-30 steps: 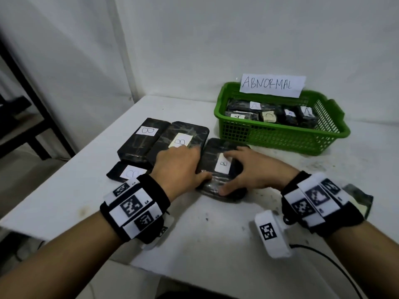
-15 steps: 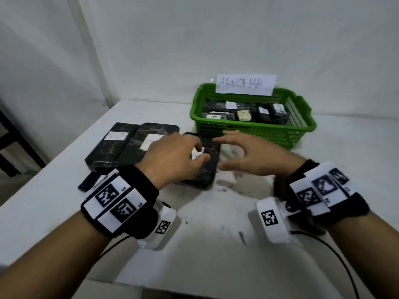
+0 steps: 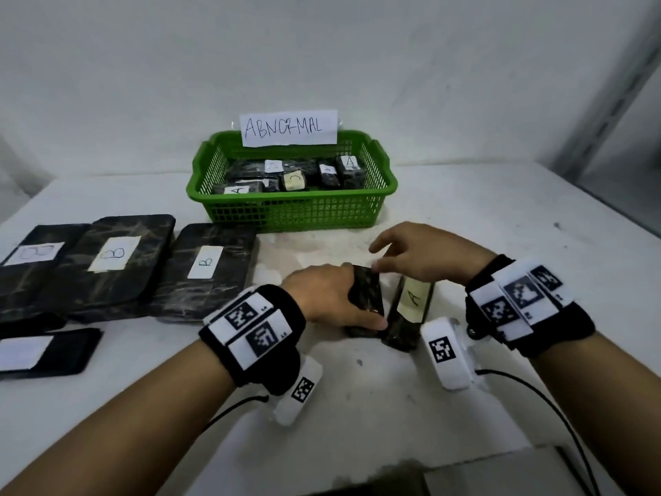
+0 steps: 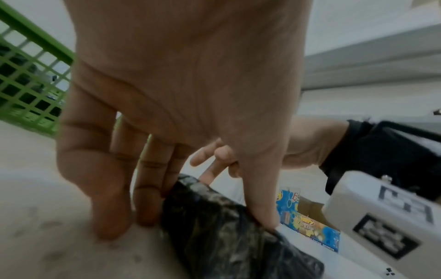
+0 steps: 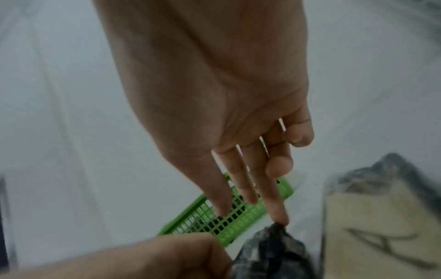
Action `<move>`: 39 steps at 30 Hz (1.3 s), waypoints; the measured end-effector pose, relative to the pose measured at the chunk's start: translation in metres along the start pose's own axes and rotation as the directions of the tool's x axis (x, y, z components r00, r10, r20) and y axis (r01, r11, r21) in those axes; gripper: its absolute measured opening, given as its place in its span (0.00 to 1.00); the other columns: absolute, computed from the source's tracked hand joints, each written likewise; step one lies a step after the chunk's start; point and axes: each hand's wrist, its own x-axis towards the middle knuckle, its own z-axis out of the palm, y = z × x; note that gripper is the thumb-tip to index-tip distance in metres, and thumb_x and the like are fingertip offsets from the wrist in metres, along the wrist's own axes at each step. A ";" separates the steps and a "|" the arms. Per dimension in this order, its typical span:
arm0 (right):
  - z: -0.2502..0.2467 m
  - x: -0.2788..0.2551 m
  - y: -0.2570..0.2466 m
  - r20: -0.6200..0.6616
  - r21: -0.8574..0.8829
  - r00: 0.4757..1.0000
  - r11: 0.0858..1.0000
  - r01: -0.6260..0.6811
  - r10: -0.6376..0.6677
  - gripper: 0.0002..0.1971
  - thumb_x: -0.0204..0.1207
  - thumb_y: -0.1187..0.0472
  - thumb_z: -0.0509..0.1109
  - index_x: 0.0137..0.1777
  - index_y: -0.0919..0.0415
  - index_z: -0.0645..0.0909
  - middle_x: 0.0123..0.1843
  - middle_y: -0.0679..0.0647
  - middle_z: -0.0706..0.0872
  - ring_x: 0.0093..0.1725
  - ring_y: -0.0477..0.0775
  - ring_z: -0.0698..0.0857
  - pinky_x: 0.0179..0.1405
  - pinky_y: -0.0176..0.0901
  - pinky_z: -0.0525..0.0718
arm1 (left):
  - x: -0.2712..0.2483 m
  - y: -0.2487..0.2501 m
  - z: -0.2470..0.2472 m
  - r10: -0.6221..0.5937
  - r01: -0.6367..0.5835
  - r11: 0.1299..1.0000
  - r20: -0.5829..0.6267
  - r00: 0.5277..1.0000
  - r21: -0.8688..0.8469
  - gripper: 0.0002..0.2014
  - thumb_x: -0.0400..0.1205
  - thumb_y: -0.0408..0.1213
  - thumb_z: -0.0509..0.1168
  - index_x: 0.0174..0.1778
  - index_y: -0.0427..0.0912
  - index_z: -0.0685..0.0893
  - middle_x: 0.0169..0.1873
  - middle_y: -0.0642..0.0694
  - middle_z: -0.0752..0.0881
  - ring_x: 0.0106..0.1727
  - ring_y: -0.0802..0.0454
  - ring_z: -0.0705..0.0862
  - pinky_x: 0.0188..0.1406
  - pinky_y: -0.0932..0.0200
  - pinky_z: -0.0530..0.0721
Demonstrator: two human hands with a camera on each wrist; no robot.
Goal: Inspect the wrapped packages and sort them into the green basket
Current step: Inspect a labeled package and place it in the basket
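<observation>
Both hands have left the B-labelled flat package, which now lies on the bench beside the other two, and have moved right to a small package nearer the body.

Left hand [image 3: 331, 298]: grip closed round a small dark wrapped package [image 3: 366, 304], thumb [image 4: 260, 203] along one side, fingers [image 4: 145, 200] down the other; package stands on its long edge on the white bench [image 3: 465, 216].

Right hand [image 3: 425, 257]: fingers stretched out and loose, one fingertip [image 5: 280, 220] touching the far end of the same package; nothing pinched.

Second small package, paper label "A" [image 3: 411, 309], lies just beside the held one, on its right, partly under the right hand.

Green basket [image 3: 297, 213] sits further back on the bench, apart from the hands, with a paper sign "ABNORMAL" [image 3: 289, 127] on its rear rim. Several dark labelled packages lie inside.

Left side of the bench: three large flat dark packages [image 3: 118, 266] side by side, at least two labelled "B". One thin dark item with a white label [image 3: 43, 352] sits nearer the edge.
</observation>
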 end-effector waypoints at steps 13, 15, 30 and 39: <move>0.008 0.023 -0.056 -0.059 0.819 0.998 0.573 0.038 0.018 0.15 0.86 0.46 0.66 0.53 0.56 0.87 0.48 0.55 0.88 0.31 0.54 0.87 0.40 0.47 0.91 | -0.031 -0.074 -0.030 0.125 -0.349 0.921 -0.713 0.690 -0.176 0.15 0.71 0.35 0.70 0.53 0.49 0.81 0.46 0.51 0.79 0.50 0.48 0.78 0.50 0.49 0.78; 0.014 0.033 -0.072 -0.127 0.894 0.992 0.431 0.121 -0.015 0.09 0.88 0.57 0.66 0.52 0.60 0.85 0.50 0.59 0.87 0.34 0.56 0.89 0.39 0.47 0.93 | -0.034 -0.092 -0.032 0.064 -0.335 0.924 -0.789 0.611 -0.184 0.18 0.74 0.36 0.73 0.59 0.47 0.81 0.54 0.50 0.77 0.60 0.47 0.76 0.61 0.50 0.76; 0.014 0.085 -0.099 -0.398 0.818 0.889 0.349 0.456 -0.227 0.21 0.72 0.62 0.78 0.66 0.56 0.81 0.60 0.56 0.91 0.52 0.53 0.93 0.45 0.45 0.92 | -0.014 -0.135 -0.066 -0.183 -0.684 0.499 -0.836 0.517 -0.532 0.25 0.74 0.17 0.73 0.66 0.35 0.78 0.65 0.38 0.84 0.67 0.49 0.84 0.69 0.52 0.81; 0.013 0.102 -0.087 -0.455 0.796 0.862 0.330 0.507 -0.223 0.15 0.75 0.71 0.77 0.57 0.57 0.82 0.54 0.54 0.91 0.54 0.50 0.91 0.50 0.42 0.90 | 0.013 -0.129 -0.069 -0.272 -0.564 0.291 -0.632 0.726 -0.773 0.16 0.83 0.26 0.67 0.67 0.34 0.79 0.55 0.41 0.89 0.51 0.51 0.89 0.52 0.56 0.90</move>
